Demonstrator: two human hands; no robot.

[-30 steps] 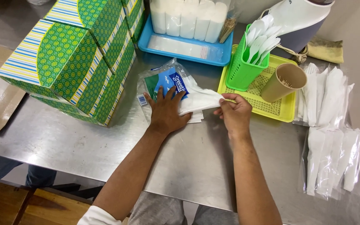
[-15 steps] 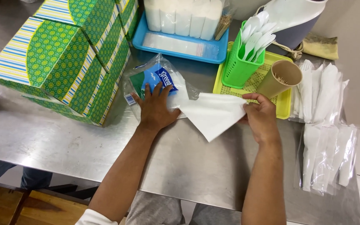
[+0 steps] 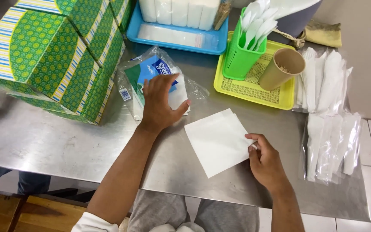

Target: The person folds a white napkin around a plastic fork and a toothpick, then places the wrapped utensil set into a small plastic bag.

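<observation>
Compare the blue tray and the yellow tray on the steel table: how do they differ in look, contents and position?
The blue tray has a smooth solid floor; the yellow tray has a perforated mesh floor. The blue tray holds a row of white stacks along its far side; the yellow tray holds a green basket of white utensils and a tilted brown paper cup. The blue tray lies farther back, the yellow one to its right. Both are rectangular plastic.

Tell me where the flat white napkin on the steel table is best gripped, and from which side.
Probably at its right edge, coming from the right. The napkin lies flat on the table, so only an edge or corner can be pinched. The right hand already touches that edge; the left hand rests on the napkin pack.
</observation>
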